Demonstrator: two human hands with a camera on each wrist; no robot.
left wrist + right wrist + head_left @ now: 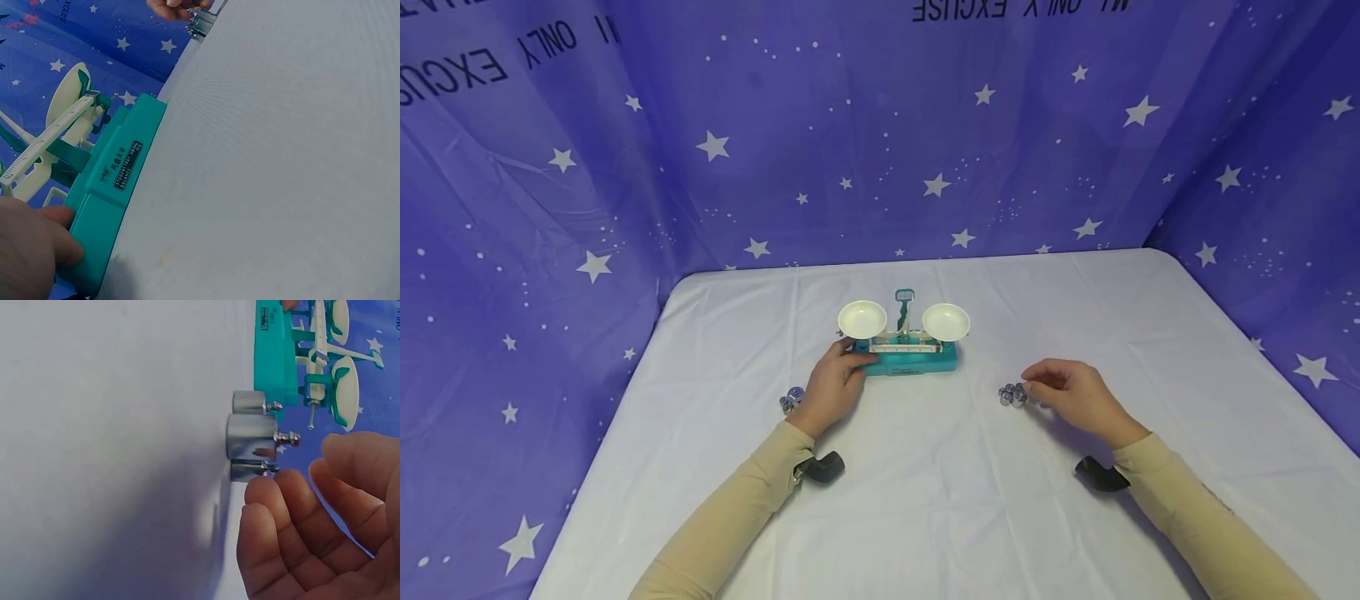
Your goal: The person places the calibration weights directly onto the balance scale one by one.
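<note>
A teal tray balance [917, 362] with two white pans [946, 322] stands upright on the table. My left hand [833, 387] holds the left end of its base, the thumb and a finger against the teal body [103, 206] in the left wrist view. My right hand [1078, 400] is beside a cluster of silver metal weights [1012, 394] to the right of the balance. In the right wrist view the fingers [300, 531] are loosely bent beside the knobbed weights [252, 435], with a gap between thumb and fingers and nothing gripped.
A second small group of metal weights [792, 399] sits left of the balance, beside my left wrist. White cloth [925, 500] covers the table. A purple curtain with white stars [880, 133] hangs behind it and at both sides.
</note>
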